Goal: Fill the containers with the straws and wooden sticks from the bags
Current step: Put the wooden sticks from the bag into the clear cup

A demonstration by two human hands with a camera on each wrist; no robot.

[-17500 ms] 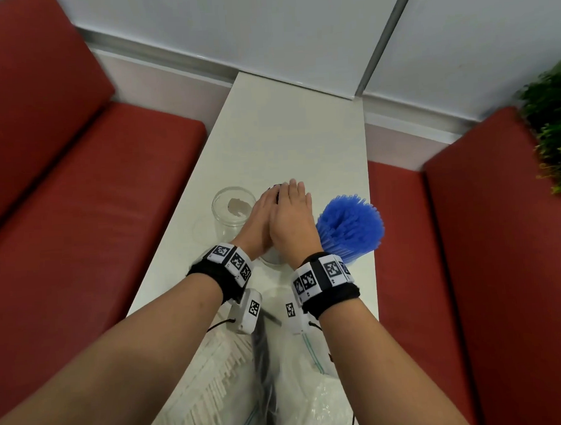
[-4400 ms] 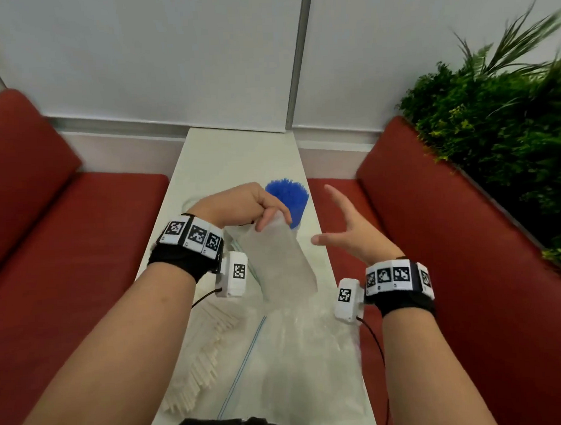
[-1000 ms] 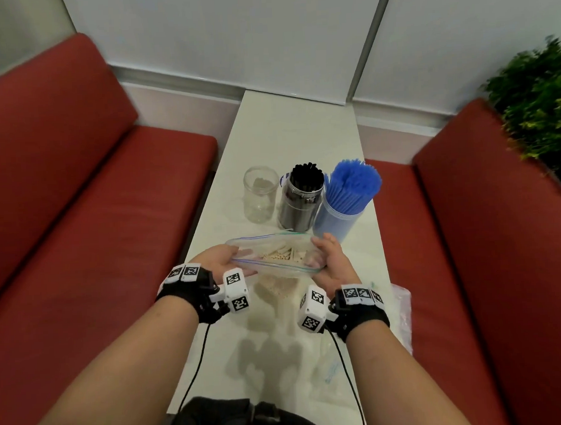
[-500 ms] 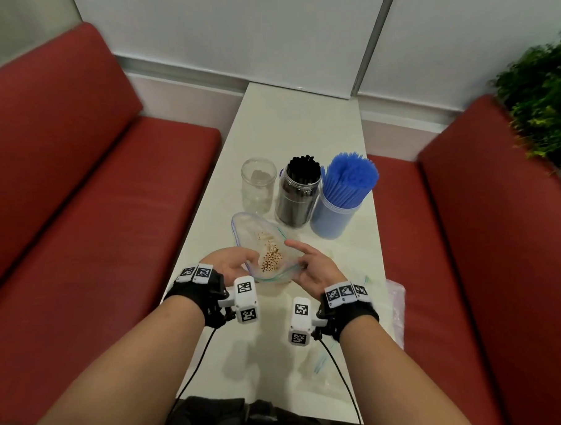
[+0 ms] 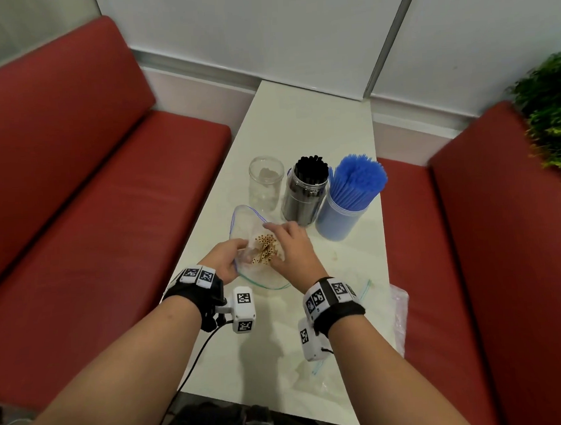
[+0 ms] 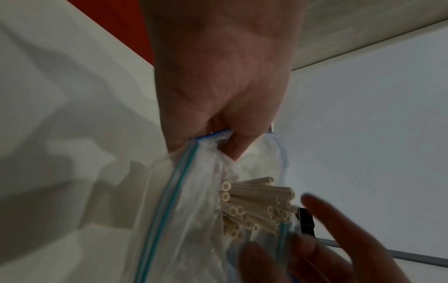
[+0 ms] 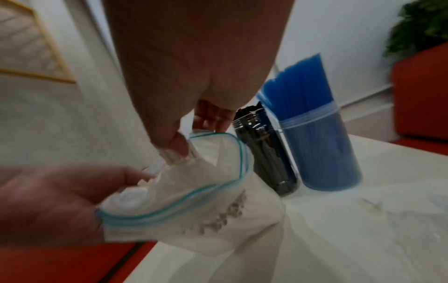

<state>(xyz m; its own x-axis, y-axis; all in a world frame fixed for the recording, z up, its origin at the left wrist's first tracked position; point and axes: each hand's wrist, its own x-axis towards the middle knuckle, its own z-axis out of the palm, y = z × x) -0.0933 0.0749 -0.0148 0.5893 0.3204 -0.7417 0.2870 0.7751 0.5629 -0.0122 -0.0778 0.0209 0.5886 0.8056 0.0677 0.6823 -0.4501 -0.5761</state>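
Our left hand (image 5: 225,259) pinches the rim of the zip bag (image 5: 247,226) over the table (image 5: 301,121); our right hand (image 5: 290,247) reaches in, fingers loose, holding nothing yet; the tan straws (image 5: 265,252) stand inside; they look light, stiff and slippery, so we should grab the bunch near its top; the empty jar (image 5: 267,187) waits nearby.

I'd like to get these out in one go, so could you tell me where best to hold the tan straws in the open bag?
Grip the tan straws as a bundle just below their open ends, reaching down through the bag mouth. The left hand holds the rim open and the ends point up at the opening, so the right hand can probably encircle them from above.
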